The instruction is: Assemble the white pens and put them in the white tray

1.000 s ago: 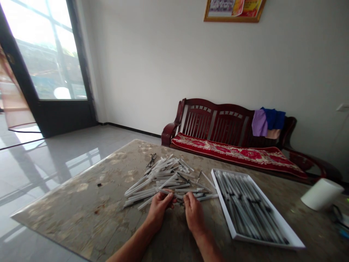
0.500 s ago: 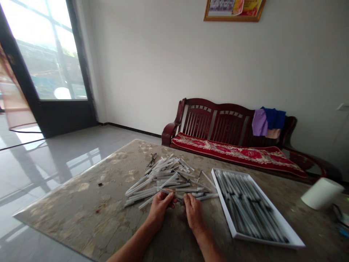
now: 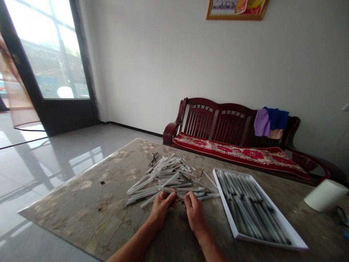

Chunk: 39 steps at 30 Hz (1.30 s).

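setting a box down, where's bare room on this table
The widest bare patch is the tabletop left of the pen pile and left hand. A narrower strip lies between the white tray and white cylinder. It's crowded around the right hand, beside the tray.

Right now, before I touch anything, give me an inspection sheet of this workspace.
Surface: mottled brown stone-look tabletop.
Job's things: loose pile of white tubes; more tubes lined up in a white tray.
Clutter: eyeglasses beside the pile; white cylinder at the right.
Grippers: left hand appears to pinch a white tube; right hand beside it, grip unclear.
Cables: dark cord at the right edge, blurred.
Surroundings: red-cushioned wooden bench with clothes, glass door, framed picture.
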Tool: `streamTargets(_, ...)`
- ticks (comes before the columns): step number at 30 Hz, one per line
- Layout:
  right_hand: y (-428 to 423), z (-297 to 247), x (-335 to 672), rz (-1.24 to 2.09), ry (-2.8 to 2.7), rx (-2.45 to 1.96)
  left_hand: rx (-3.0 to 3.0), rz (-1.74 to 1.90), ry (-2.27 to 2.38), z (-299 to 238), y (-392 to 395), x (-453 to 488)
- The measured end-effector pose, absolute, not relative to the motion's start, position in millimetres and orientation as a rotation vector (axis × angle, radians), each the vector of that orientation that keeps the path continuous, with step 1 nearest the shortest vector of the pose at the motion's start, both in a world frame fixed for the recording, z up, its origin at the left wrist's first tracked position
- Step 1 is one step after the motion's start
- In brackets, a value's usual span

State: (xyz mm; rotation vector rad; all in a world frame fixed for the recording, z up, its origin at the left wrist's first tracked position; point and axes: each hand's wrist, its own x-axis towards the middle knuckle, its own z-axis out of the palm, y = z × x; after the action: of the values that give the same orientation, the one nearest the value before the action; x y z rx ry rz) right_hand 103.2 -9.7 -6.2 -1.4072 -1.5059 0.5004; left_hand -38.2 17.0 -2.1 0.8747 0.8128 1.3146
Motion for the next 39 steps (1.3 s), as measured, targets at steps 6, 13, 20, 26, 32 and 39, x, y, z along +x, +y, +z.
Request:
streamTargets(6, -9.5, -10.4, 99.6, 0.628, -1.394, -1.410, 0.894, 1.309, 0.808, -2.1, 16.6, -37.6)
streamTargets(13, -9.8, -4.9, 105.1, 0.439, -1.384, -1.468, 1.133, 1.310, 1.029, -3.4, 15.5, -36.3)
streamTargets(20, -29.6, 10.7, 101.9, 0.163, -1.657, -1.428, 1.646, 1.515, 1.225, -1.5, 8.9, -38.2)
streamTargets(26, -9.1, 40.3, 106.4, 0.472, -1.776, -1.408, 1.550, 1.631, 1.256, 0.4, 17.5, -48.9)
streamTargets(32, 93.9, 46.5, 146.6, 0.041, -1.794, -2.007, 1.273, 1.611, 1.199, -3.9, 19.1, -46.5)
streamTargets(39, 143.3, 27.0, 146.8, 0.003, -1.823, -2.172, 0.947, 1.543, 1.081, -4.4, 25.6, -43.9)
